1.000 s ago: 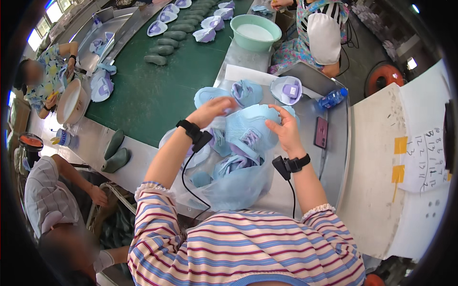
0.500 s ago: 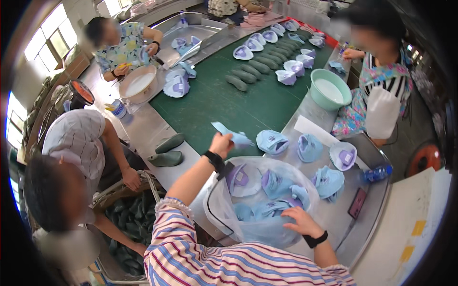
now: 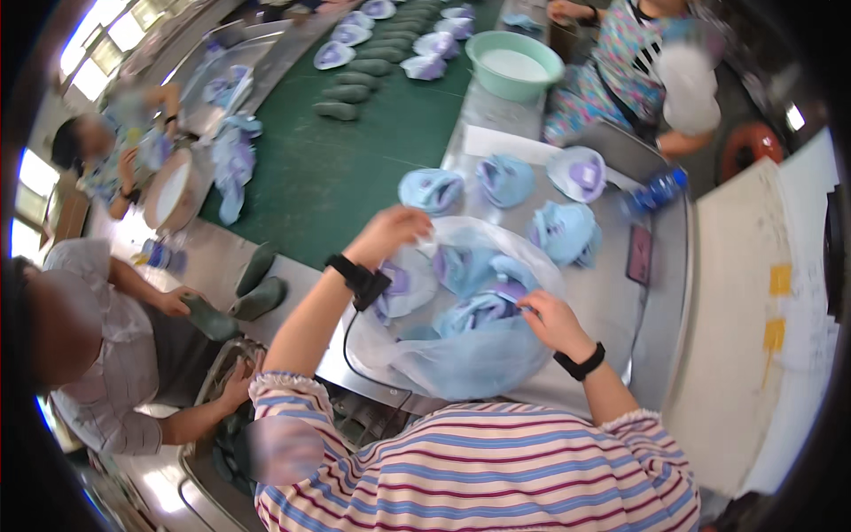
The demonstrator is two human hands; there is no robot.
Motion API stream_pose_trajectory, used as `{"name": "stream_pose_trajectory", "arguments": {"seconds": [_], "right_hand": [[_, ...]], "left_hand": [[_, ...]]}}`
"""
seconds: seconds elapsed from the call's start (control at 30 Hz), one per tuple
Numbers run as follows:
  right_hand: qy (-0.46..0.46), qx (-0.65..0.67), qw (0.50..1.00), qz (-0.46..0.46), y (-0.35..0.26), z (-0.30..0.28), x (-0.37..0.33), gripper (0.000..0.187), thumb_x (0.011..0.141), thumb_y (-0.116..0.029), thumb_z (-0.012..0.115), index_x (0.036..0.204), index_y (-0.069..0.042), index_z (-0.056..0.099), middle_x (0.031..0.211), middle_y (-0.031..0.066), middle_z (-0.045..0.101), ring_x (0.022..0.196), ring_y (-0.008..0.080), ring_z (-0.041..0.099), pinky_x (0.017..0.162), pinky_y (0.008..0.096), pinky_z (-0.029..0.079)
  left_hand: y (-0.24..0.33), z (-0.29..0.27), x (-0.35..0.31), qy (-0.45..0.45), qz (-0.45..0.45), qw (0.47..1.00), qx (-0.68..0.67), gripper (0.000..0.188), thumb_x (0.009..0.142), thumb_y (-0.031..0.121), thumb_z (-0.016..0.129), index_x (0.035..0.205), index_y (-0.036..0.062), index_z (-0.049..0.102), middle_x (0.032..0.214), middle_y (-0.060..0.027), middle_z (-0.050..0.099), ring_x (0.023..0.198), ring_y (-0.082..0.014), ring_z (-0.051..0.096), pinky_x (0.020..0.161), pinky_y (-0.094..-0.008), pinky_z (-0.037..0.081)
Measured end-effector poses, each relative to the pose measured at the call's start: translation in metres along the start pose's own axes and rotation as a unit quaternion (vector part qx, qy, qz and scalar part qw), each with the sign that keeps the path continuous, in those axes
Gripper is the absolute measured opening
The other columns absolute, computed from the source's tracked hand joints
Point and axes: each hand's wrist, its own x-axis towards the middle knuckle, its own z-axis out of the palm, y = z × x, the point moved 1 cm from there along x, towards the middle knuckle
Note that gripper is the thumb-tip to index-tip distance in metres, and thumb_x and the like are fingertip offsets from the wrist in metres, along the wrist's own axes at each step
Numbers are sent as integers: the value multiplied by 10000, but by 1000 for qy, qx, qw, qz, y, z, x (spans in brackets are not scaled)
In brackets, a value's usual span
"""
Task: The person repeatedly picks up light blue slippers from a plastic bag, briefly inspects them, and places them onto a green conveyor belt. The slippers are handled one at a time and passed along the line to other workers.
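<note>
My left hand (image 3: pixel 390 234) is over the far left rim of a clear plastic bag (image 3: pixel 461 363), fingers loosely bent, nothing visible in them. Inside the bag lie several light blue and purple fabric shoe uppers (image 3: pixel 470 315). At the bag's right side my right hand (image 3: pixel 554 321) pinches the edge of a blue shoe upper (image 3: pixel 514 297) with thumb and fingers. Just beyond the bag, more uppers stand on the metal tabletop, among them a blue one (image 3: pixel 431 190) and a pale one with a purple patch (image 3: pixel 576 173).
Green shoe lasts (image 3: pixel 359 78) line the green tabletop (image 3: pixel 328 173), uppers beside them. A blue pile of uppers (image 3: pixel 232 164) lies at the left. At right are a phone (image 3: pixel 638 254), a bottle (image 3: pixel 654 192) and a mint basin (image 3: pixel 514 75). A co-worker (image 3: pixel 97 310) holds a last.
My left hand no longer holds the light blue upper. The pile at the left looks longer. My right hand has closed on an upper. The view has shifted; the left co-worker has lifted a last.
</note>
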Motion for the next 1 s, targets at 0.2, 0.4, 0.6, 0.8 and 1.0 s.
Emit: {"name": "stream_pose_trajectory", "arguments": {"seconds": [0.2,0.4,0.6,0.8,1.0], "right_hand": [[164,-186,963,101,12,-8,-15,488,774,-191,651,1203,-26,486,1212,149,510,945,351,583,786,409,483],[87,-155,982,56,43,-23,-3,604,741,-141,640,1285,-32,401,1264,180,478,1053,365,531,864,410,451],[72,-36,994,73,66,36,29,557,677,-20,557,1229,-15,482,1131,191,574,1070,368,517,903,399,427],[155,210,964,48,78,-11,16,616,659,-38,625,1255,1,474,1064,154,620,960,240,603,832,321,464],[122,299,946,30,57,-49,20,538,694,-43,650,1216,0,525,1069,100,605,943,138,563,825,262,452]], "left_hand": [[-59,121,17,-127,47,856,499,808,714,472,701,1321,40,386,1367,-242,353,1298,-421,277,1059,-450,269],[-102,69,64,-37,-75,980,181,872,677,530,696,1315,13,402,1342,-233,390,1258,-416,343,1013,-450,322],[-150,75,78,172,-154,930,287,825,633,527,717,1165,-74,527,1238,-280,464,1103,-397,493,926,-404,422],[-109,75,12,95,-144,984,52,322,692,223,745,801,31,511,751,-30,518,666,-120,483,595,-271,403],[-19,56,-51,101,33,993,44,264,734,-8,655,824,78,423,816,34,448,773,-47,436,691,-196,378]]}}
